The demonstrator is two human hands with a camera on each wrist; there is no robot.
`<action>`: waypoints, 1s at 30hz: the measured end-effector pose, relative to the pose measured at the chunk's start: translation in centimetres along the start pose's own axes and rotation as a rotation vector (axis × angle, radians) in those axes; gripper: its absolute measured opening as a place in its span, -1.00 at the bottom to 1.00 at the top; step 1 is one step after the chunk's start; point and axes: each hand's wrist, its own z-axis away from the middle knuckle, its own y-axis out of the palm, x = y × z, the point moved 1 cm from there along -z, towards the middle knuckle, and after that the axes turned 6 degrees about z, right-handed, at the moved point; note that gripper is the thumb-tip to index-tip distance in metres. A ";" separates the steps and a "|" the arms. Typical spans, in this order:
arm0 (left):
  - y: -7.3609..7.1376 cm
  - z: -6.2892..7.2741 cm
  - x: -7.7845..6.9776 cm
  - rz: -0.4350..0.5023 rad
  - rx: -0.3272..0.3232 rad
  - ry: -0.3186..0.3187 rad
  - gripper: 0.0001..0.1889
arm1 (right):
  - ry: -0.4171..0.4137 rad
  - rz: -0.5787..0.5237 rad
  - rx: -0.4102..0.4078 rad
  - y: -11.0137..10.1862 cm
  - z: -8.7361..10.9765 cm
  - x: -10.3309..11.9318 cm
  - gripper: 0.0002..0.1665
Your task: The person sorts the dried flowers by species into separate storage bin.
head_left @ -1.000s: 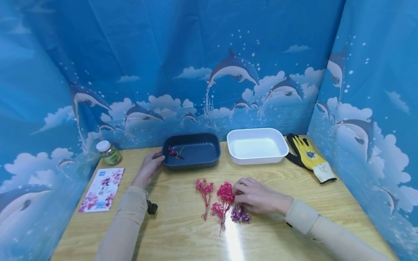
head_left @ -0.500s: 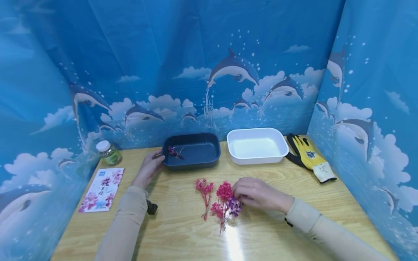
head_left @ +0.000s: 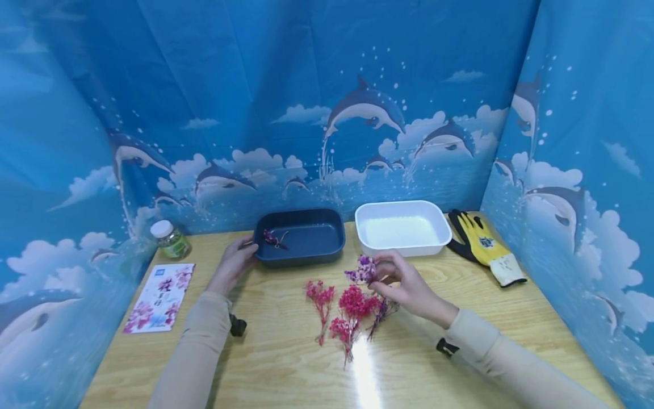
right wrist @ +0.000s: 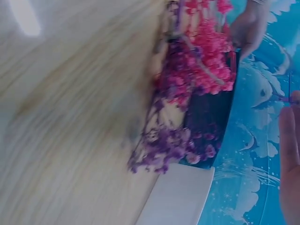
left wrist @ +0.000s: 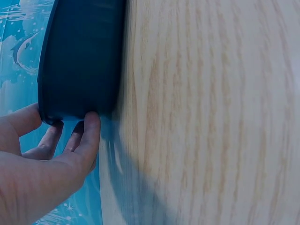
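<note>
My right hand [head_left: 403, 284] pinches a sprig of purple dried flowers [head_left: 363, 269], held up in front of the white tray [head_left: 403, 251]. Below it lie bunches of pink dried flowers [head_left: 356, 304], with another purple sprig [head_left: 379, 318] beside them and a smaller pink bunch [head_left: 320, 295] to the left. At the left end of the dark blue tray [head_left: 306, 261], my left hand [head_left: 236, 264] grips the rim; in the left wrist view the thumb is at the rim and fingertips touch the outer wall [left wrist: 82, 61]. One purple sprig [head_left: 275, 238] lies in that tray.
A jar with a white lid [head_left: 171, 240] stands at the back left, behind a flower-printed card [head_left: 160, 298]. A yellow and black work glove [head_left: 482, 244] lies right of the white tray. Blue dolphin-printed sheeting [head_left: 306, 113] hangs behind and at both sides of the table.
My right hand has lifted a purple sprig off the table, away from the pink bunches and up toward the trays. Another purple sprig now shows on the table. The left hand stays put.
</note>
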 end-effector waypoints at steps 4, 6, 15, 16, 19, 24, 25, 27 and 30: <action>0.0 -0.1 0.1 0.004 0.002 0.006 -0.35 | 0.148 -0.166 0.010 -0.2 -0.7 0.6 -0.11; 0.0 -0.1 0.1 0.007 0.004 0.008 -0.35 | 0.190 -0.223 0.013 -0.3 -1.0 0.8 -0.10; -0.1 0.0 0.2 0.004 -0.010 0.000 -0.35 | 0.304 -0.391 -0.024 -0.2 -3.0 1.4 -0.20; -0.1 0.0 0.2 0.006 -0.012 0.000 -0.35 | 0.322 -0.403 -0.035 -0.2 -3.3 1.5 -0.21; -0.1 0.0 0.1 0.012 -0.010 0.001 -0.35 | 0.379 -0.436 -0.067 -0.3 -4.2 1.7 -0.24; -0.2 0.1 0.2 0.007 -0.008 0.003 -0.35 | 0.451 -0.460 -0.091 -0.4 -5.7 2.0 -0.25; -0.2 0.1 0.2 0.004 -0.005 0.003 -0.35 | 0.457 -0.459 -0.092 -0.4 -6.0 2.0 -0.25; -0.2 0.1 0.2 0.003 0.000 0.004 -0.35 | 0.462 -0.459 -0.095 -0.4 -6.5 2.1 -0.26; -0.3 0.1 0.2 0.005 0.015 0.000 -0.34 | 0.473 -0.466 -0.100 -0.4 -7.2 2.2 -0.28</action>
